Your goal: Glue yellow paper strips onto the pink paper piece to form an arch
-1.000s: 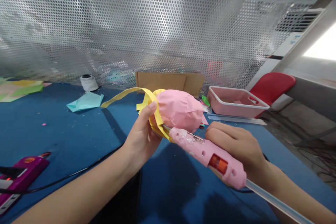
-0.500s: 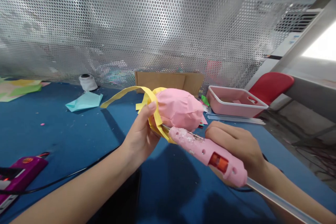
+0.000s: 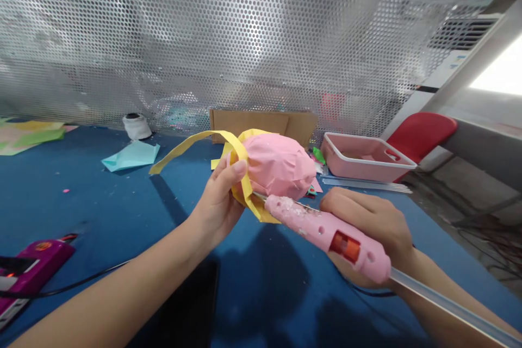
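Observation:
My left hand (image 3: 224,190) is closed on a rounded pink paper shape (image 3: 281,166) edged with yellow paper, held up above the table. A long yellow paper strip (image 3: 196,141) runs along that edge under my thumb, its loose end curving out to the left. My right hand (image 3: 373,223) grips a pink hot glue gun (image 3: 322,231) with a clear glue stick (image 3: 444,299) coming out of its back. The gun's nozzle points left at the yellow edge, just under the pink shape; its very tip is hidden by the yellow paper.
On the blue table (image 3: 93,206) are light-blue folded paper (image 3: 132,156), a white roll (image 3: 137,126), a purple power strip (image 3: 36,269) with a black cable, and a dark flat object (image 3: 191,304). A cardboard piece (image 3: 253,122), a pink basket (image 3: 362,166) and spare glue sticks (image 3: 367,185) stand farther back.
The glue gun has shifted slightly right and down with my right hand. The yellow strip's loose end has swung a little left, and the pink shape has tilted slightly.

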